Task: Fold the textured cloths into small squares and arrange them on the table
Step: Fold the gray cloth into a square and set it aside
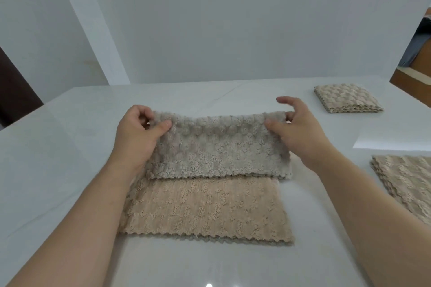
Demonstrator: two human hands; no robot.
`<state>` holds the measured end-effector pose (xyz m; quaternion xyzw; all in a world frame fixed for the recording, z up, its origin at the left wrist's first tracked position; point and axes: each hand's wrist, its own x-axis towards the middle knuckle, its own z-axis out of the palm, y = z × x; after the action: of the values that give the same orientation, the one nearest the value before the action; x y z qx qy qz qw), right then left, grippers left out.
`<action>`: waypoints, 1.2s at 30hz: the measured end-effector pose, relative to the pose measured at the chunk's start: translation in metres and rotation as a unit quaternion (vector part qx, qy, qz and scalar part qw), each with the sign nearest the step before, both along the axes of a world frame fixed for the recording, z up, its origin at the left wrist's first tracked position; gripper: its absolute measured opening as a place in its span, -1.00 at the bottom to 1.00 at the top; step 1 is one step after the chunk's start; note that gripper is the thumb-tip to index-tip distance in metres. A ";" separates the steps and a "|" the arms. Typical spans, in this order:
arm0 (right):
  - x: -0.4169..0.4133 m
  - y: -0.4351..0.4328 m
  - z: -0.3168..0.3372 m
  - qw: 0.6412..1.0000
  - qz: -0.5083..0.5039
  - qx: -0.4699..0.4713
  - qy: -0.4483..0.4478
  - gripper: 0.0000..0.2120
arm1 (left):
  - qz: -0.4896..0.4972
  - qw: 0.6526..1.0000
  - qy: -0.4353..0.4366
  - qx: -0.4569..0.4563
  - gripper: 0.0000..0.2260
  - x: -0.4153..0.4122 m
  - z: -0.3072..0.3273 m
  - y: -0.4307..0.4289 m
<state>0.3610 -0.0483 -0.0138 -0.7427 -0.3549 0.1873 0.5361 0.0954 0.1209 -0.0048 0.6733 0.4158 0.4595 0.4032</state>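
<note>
While the fold's half done, hands: left hand [137, 137] and right hand [296, 133] each pinch one end of the fold.
Cloth: fuzzy beige cloth [210, 205], zigzag hem, mid-table [70, 147].
Right edge: ribbed stack [405, 184], well apart.
Far right corner: folded square [347, 98].

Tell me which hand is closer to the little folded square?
Right. The right hand pinches the cloth nearer the folded square; the left hand pinches its opposite end.
</note>
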 end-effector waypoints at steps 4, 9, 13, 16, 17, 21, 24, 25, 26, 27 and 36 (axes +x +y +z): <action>0.011 0.002 0.040 0.983 0.091 -0.149 -0.057 -0.65 | -0.033 0.996 0.080 -0.028 -0.70 0.000 0.037 0.004; 0.013 0.017 0.082 0.943 0.105 -0.253 -0.191 -0.95 | -0.054 0.974 0.215 0.040 -0.74 0.009 0.086 0.009; 0.008 0.023 0.110 0.918 0.094 -0.303 -0.236 -0.95 | -0.043 0.970 0.234 0.038 -0.75 0.023 0.104 0.013; 0.005 0.025 0.111 0.919 0.067 -0.292 -0.256 -0.89 | -0.028 0.967 0.246 0.051 -0.81 0.030 0.104 0.016; 0.004 0.026 0.110 0.920 0.064 -0.283 -0.262 -0.89 | -0.029 0.966 0.251 0.055 -0.82 0.031 0.103 0.018; 0.003 0.026 0.103 0.916 0.067 -0.282 -0.277 -0.93 | -0.042 0.961 0.265 0.069 -0.80 0.033 0.101 0.022; 0.008 0.025 0.102 0.916 0.064 -0.275 -0.286 -0.91 | -0.080 0.940 0.316 0.099 -0.82 0.034 0.098 0.018; 0.010 0.024 0.102 0.918 0.066 -0.271 -0.283 -0.88 | -0.098 0.933 0.333 0.100 -0.84 0.035 0.097 0.017; 0.011 0.023 0.102 0.921 0.069 -0.267 -0.276 -0.85 | -0.112 0.925 0.349 0.101 -0.80 0.035 0.097 0.015; 0.011 0.023 0.102 0.925 0.074 -0.260 -0.267 -0.82 | -0.121 0.917 0.366 0.106 -0.74 0.036 0.097 0.014; 0.012 0.025 0.102 0.927 0.096 -0.241 -0.271 -0.70 | -0.055 0.930 0.320 0.171 -0.68 0.054 0.091 0.012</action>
<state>0.3728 -0.0236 0.0887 -0.8346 -0.5001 0.1092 0.2036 0.1492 0.1329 0.0859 0.8655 0.3998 0.2608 0.1519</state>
